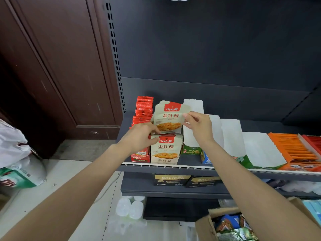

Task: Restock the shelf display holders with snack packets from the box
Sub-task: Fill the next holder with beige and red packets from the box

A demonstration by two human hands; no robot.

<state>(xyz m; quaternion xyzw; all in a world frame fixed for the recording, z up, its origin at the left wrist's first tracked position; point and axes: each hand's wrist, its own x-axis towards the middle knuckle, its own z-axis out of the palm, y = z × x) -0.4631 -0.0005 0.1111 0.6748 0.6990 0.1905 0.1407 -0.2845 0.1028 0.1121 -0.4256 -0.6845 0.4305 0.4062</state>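
A small stack of beige snack packets with red labels is held upright above its beige display holder on the dark shelf. My left hand grips the stack's lower left edge, fingers curled at the holder's top. My right hand pinches the stack's right edge between thumb and fingers. More of the same packets stand in the holder below. The cardboard box of mixed snack packets sits on the floor at the lower right.
A red holder full of red packets stands left of the beige one. White-topped holders and an orange holder line the shelf to the right. Black boxes sit on the lower shelf. Bags lie on the floor left.
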